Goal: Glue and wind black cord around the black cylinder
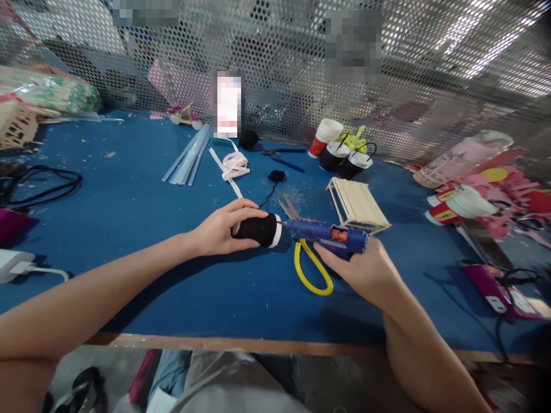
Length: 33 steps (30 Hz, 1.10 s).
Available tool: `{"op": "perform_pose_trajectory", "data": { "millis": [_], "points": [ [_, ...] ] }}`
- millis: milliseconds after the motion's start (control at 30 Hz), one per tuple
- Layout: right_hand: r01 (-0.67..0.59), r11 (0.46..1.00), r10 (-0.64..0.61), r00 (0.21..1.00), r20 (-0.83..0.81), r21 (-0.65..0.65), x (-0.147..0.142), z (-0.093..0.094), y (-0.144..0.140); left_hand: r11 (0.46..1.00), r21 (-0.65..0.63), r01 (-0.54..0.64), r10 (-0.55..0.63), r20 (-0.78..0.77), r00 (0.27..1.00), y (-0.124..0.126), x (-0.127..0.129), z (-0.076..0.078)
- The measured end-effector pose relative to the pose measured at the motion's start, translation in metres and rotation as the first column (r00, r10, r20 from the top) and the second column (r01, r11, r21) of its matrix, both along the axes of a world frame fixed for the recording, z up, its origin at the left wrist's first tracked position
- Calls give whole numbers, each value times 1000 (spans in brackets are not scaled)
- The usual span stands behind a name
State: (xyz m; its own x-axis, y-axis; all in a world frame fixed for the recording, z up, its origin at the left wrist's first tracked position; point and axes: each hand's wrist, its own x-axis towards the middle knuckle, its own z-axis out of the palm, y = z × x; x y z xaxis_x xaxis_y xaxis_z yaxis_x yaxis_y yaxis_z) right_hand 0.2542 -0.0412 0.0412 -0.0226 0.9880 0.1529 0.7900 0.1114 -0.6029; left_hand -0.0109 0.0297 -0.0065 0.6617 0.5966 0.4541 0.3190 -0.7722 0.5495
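My left hand (226, 228) is closed around a small paper cup (260, 229) wrapped in black yarn, tipped on its side with its white end to the right. A strand of yarn runs from it to a small black yarn ball (276, 175). My right hand (364, 267) grips a blue glue gun (322, 230), its nozzle at the cup's white end; whether it touches I cannot tell. Beneath the glue gun lie scissors (313, 272) with yellow handles, blades pointing away and partly covered.
Behind my hands lie glue sticks (188, 155), white ribbon (235, 165), pliers (286, 158) and two black-wrapped cups (333, 156). A wooden stick frame (358, 202) stands right of the glue gun. Stacked paper cups (458, 206) lie farther right. A perforated metal screen (275, 74) closes the table's back.
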Motion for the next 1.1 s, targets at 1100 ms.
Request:
{"op": "perform_pose_trajectory", "data": {
  "millis": [1100],
  "points": [
    [340,921,-293,926,-237,191,43,9,32,992,-54,-111,115,67,991,1,3,-6]
  ]
}}
